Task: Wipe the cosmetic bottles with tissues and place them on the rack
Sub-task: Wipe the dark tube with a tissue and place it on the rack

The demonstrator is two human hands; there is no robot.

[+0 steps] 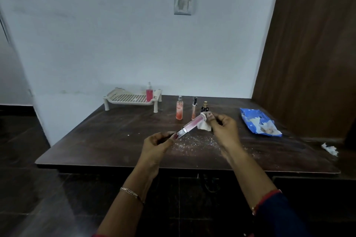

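Note:
My left hand (pixel 160 143) pinches the silver cap end of a slim pink tube (pixel 192 124), held slanting above the dark table (pixel 107 140). My right hand (pixel 223 128) holds a white tissue (pixel 204 125) wrapped round the tube's far end. A cream perforated rack (pixel 131 99) stands at the back left with a pink spray bottle (pixel 149 92) on it. Upright on the table behind the tube are an orange-pink spray bottle (pixel 179 108), a thin black-capped bottle (pixel 194 108) and a small dark bottle with a gold top (pixel 205 107).
A blue tissue pack (pixel 259 122) lies at the right of the table. A crumpled used tissue (pixel 330 148) sits near the right edge. White crumbs are scattered under my hands. A brown wooden panel (pixel 308 54) rises at the right, a white wall behind.

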